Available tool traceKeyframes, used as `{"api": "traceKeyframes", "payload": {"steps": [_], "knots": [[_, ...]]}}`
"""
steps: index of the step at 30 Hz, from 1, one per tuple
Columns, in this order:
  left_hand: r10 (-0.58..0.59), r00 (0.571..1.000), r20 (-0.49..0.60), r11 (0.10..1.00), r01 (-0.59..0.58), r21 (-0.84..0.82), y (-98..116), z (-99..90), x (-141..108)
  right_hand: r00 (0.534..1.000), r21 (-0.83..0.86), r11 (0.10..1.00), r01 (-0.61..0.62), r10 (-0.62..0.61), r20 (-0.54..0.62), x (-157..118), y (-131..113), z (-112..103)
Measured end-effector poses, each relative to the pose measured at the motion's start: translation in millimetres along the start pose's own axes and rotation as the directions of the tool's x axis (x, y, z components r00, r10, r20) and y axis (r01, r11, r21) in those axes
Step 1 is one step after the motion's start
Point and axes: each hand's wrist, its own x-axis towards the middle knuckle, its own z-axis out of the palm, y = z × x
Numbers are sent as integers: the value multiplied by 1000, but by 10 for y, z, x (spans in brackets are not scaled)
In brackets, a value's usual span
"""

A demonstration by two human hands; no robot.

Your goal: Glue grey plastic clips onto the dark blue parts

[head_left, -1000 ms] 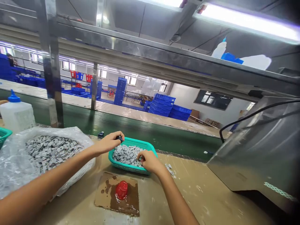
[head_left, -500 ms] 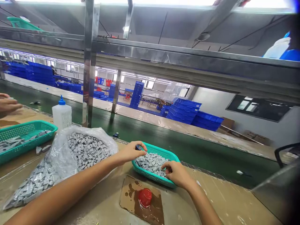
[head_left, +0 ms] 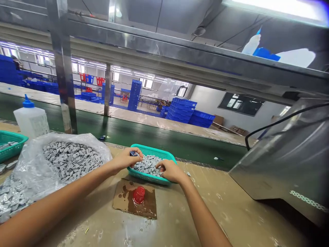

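Note:
My left hand (head_left: 126,160) is at the left rim of a green basket (head_left: 151,178), its fingers closed around a small dark blue plastic part (head_left: 133,153). Small grey plastic pieces (head_left: 147,164) fill the basket. My right hand (head_left: 171,171) reaches over the right rim, its fingers curled down at the grey pieces; whatever sits between the fingertips is hidden. In front of the basket, a wet red cup-shaped object (head_left: 139,195) stands on a damp brown cardboard square (head_left: 123,202).
Left of my arm lies a clear plastic bag (head_left: 33,161) of grey pieces, near a white bottle (head_left: 32,120) with a blue cap and another green basket (head_left: 12,151). Behind runs a green conveyor belt (head_left: 159,139). A metal post (head_left: 63,68) and metal housing (head_left: 288,151) flank the bench.
The view has swung right, so everything appears further left and more metal housing shows. The left hand still holds the dark blue part; the right hand stays at the grey pieces.

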Motion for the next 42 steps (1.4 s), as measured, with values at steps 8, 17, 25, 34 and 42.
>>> {"api": "traceKeyframes", "payload": {"steps": [8, 17, 25, 34, 42], "knots": [[-24, 998, 57, 998, 27, -50, 48, 81, -43, 956, 124, 986, 107, -68, -284, -152, -309, -206], [104, 992, 68, 975, -89, -201, 304, 63, -194, 654, -74, 864, 498, -430, -622, -515, -984, -271], [99, 994, 50, 994, -96, -54, 300, 34, -451, 769, 285, 777, 561, -363, -525, -677, -855, -261], [-34, 991, 132, 985, 55, -163, 159, 264, -718, 721, 211, 760, 615, -433, -541, -1027, -784, 1], [-77, 950, 304, 978, 131, -162, 212, 326, -782, 823, 301, 822, 483, -309, -476, -1177, -517, 158]]}}
